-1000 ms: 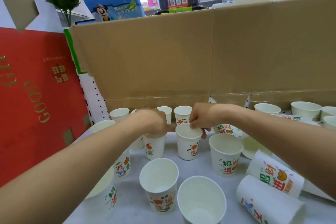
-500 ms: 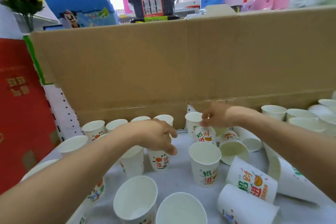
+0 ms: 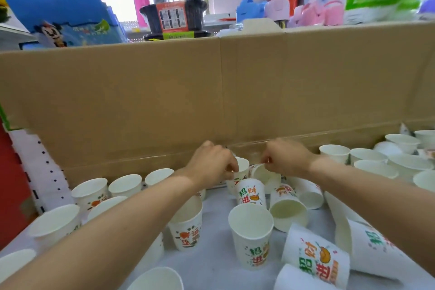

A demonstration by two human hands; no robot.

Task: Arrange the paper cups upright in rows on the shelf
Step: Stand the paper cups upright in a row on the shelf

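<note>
Printed white paper cups cover the white shelf (image 3: 211,263). Several stand upright at the left, such as one (image 3: 89,192) in the back row, and another stands at the front middle (image 3: 250,231). Several more lie on their sides at the right, one at the front (image 3: 315,256) and one with its mouth towards me (image 3: 288,211). My left hand (image 3: 211,165) holds the rim of an upright cup (image 3: 243,168) close to the cardboard. My right hand (image 3: 287,158) pinches the rim of a tilted cup (image 3: 264,175) just beside it.
A tall cardboard wall (image 3: 211,92) closes the back of the shelf. A white pegboard panel (image 3: 40,172) and a red box (image 3: 11,195) stand at the left. More upright cups (image 3: 367,156) crowd the back right. Shop goods sit above the cardboard.
Both hands have moved back and right towards the cardboard. My left hand left a second-row cup for a back-row one. My right hand now pinches a tilted cup's rim.
</note>
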